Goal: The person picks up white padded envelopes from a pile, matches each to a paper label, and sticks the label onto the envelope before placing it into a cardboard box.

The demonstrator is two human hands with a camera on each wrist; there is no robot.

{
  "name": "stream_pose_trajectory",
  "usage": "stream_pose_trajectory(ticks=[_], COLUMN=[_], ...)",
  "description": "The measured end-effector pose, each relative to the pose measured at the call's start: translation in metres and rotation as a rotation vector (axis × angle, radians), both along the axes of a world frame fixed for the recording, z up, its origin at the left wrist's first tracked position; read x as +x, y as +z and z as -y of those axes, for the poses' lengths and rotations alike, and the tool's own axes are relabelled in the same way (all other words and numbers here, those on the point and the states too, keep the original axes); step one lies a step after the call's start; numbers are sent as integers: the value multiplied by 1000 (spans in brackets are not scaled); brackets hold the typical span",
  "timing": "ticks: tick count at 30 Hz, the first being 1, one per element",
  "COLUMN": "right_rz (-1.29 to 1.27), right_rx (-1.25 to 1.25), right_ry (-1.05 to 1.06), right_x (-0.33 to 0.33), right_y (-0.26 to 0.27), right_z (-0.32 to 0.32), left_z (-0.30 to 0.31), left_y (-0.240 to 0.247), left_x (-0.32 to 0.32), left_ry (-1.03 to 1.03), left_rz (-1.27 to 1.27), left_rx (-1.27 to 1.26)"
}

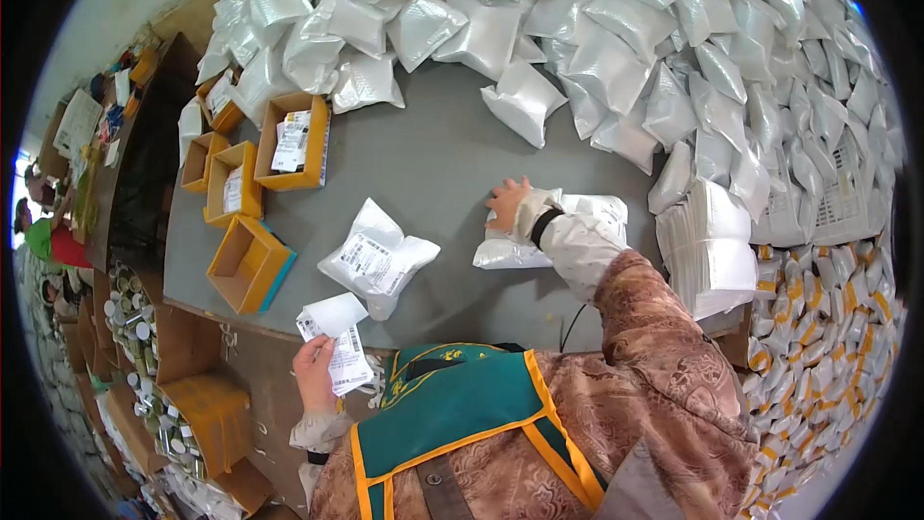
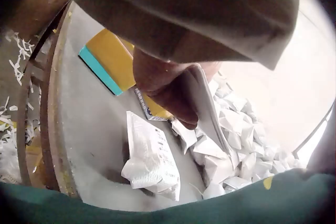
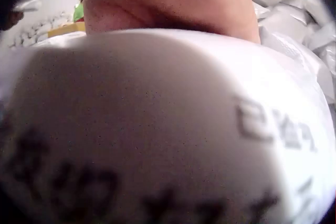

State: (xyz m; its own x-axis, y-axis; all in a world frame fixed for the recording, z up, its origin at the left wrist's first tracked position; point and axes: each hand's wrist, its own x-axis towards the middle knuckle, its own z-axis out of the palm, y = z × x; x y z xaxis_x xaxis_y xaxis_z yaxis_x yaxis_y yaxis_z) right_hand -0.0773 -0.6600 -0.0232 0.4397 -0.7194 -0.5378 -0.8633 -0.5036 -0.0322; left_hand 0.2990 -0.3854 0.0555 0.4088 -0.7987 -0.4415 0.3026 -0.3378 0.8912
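My left hand (image 1: 316, 371) pinches a small stack of printed white labels (image 1: 348, 368) near the table's front edge, the top one folded up. In the left wrist view, the left hand (image 2: 165, 87) shows the labels (image 2: 205, 106) edge-on. Palm down, my right hand (image 1: 508, 206) rests on the left end of a white bubble mailer (image 1: 595, 214), fingers spread. Its forearm covers part of that mailer. A white surface with blurred dark print (image 3: 157, 119) fills the right wrist view beneath the hand. Between the hands lies another puffy mailer (image 1: 377, 258) bearing a label.
Yellow cardboard boxes (image 1: 252, 262), some with labels inside, stand on the grey table (image 1: 423, 144) at left. A large heap of filled mailers (image 1: 577, 29) lines the far side. Flat mailers (image 1: 707, 250) are stacked at right, beside a pile of white-and-orange packets (image 1: 818, 347).
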Motion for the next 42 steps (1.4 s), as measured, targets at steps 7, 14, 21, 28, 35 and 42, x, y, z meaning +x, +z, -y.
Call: stream_pose_trajectory(ticks=[7, 14, 21, 28, 35, 42], right_rz=[793, 918, 730, 925, 1332, 1273], right_rx=[-600, -486, -766, 166, 641, 477], right_ry=[-1270, -1041, -219, -15, -666, -739], right_x=[-86, -85, 35, 131, 163, 127], right_y=[-75, -92, 62, 46, 88, 56], right_z=[123, 184, 56, -78, -126, -123], left_z=[21, 19, 27, 44, 51, 54], left_y=[19, 42, 31, 17, 1, 2], left_x=[-20, -21, -8, -10, -25, -5], left_ry=[-46, 26, -50, -105, -278, -267], left_rz=[35, 152, 163, -14, 15, -62], left_rx=[3, 70, -80, -169, -237, -337])
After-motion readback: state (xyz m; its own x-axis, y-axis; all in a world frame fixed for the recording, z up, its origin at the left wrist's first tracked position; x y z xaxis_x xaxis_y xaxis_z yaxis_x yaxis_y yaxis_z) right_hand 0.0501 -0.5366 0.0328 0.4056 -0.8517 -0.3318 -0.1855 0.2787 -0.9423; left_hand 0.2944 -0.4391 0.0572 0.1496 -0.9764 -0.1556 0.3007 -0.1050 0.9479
